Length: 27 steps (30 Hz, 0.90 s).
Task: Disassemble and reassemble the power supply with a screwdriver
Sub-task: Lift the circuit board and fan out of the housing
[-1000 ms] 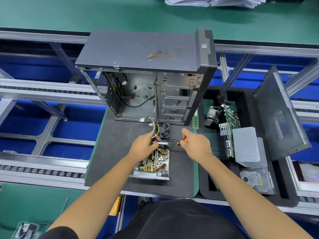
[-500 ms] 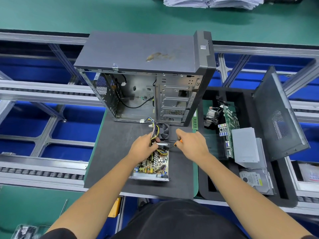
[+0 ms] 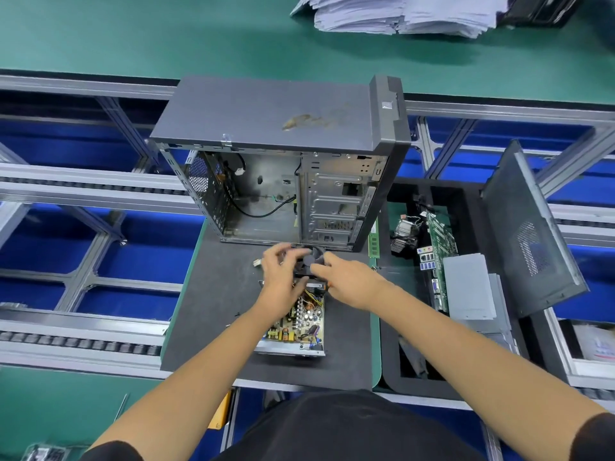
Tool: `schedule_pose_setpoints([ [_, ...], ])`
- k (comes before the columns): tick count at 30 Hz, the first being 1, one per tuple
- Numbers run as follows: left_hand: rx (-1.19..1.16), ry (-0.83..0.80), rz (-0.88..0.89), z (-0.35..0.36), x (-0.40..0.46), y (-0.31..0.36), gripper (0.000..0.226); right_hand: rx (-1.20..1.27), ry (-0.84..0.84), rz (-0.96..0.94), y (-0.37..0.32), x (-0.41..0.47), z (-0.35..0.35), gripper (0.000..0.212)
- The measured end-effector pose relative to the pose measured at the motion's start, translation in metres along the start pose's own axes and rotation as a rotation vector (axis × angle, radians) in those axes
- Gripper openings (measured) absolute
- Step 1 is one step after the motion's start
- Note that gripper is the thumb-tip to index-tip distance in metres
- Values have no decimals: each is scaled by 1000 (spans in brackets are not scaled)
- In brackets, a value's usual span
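The open power supply (image 3: 296, 327) lies on the dark mat (image 3: 213, 311), its circuit board and coloured wires exposed. Its black fan (image 3: 311, 260) is lifted just above the unit's far end, in front of the PC case. My left hand (image 3: 279, 277) grips the fan from the left; its fingers are blurred. From the right, my right hand (image 3: 349, 282) touches the fan with its fingertips. It keeps the orange-handled screwdriver (image 3: 328, 285) tucked under the palm, with only a sliver of the handle showing.
An empty grey PC case (image 3: 276, 134) stands open just behind the mat. At the right, a black foam tray (image 3: 392, 371) holds a motherboard (image 3: 439, 247), a cooler, a silver cover (image 3: 466, 287) and the case's side panel (image 3: 529, 227). A paper stack (image 3: 399, 11) lies far back.
Both hands moved away from the power supply's edge up to the fan and lifted it. The screwdriver tip no longer rests on the unit, and the wire bundle is hidden behind the hands.
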<state>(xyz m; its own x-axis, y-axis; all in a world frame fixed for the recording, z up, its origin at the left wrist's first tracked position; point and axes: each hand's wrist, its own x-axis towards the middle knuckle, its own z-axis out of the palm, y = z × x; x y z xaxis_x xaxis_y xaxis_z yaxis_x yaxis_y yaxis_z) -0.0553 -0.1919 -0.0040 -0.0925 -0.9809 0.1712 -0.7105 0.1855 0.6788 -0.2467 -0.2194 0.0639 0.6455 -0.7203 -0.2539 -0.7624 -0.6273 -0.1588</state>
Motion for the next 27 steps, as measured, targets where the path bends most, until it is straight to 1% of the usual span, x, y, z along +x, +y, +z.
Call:
schedule_pose_setpoints([
  [1, -47, -90, 83, -2, 4, 1, 56, -1, -2, -11, 0, 3, -2, 40],
  [3, -95, -297, 152, -5, 13, 5, 39, 7, -16, -4, 0, 10, -7, 38],
  [4, -60, -351, 147, -6, 17, 7, 38, 2, -21, -4, -1, 13, -10, 36],
  [5, 4, -365, 133, -5, 21, 9, 37, -17, -22, -6, -3, 16, -12, 35],
  [7, 100, -330, 92, -3, 24, 10, 32, -48, -18, -2, -6, 19, -14, 30],
  [9, 77, -301, 83, -2, 23, 10, 26, -74, 2, 0, -7, 19, -14, 26],
  [11, 64, -300, 115, -2, 21, 10, 26, -85, 23, -16, -7, 16, -14, 36],
  [13, 55, -278, 121, 1, 19, 7, 34, -94, 9, -66, -5, 16, -15, 40],
  [15, 49, -254, 71, 2, 16, 6, 47, -132, -41, -153, -4, 16, -17, 44],
  [17, 93, -255, 19, 6, 15, 6, 52, -169, -60, -173, -4, 19, -19, 38],
  [20, 159, -212, 14, 11, 14, 11, 42, -253, -40, -100, -6, 23, -18, 28],
  [23, 168, -213, 27, 12, 16, 15, 29, -353, 25, -79, -7, 22, -17, 40],
  [25, 134, -208, 10, 12, 17, 13, 25, -350, 44, -145, -5, 21, -22, 46],
  [27, 99, -196, -28, 12, 17, 12, 35, -324, 0, -268, 0, 21, -30, 44],
])
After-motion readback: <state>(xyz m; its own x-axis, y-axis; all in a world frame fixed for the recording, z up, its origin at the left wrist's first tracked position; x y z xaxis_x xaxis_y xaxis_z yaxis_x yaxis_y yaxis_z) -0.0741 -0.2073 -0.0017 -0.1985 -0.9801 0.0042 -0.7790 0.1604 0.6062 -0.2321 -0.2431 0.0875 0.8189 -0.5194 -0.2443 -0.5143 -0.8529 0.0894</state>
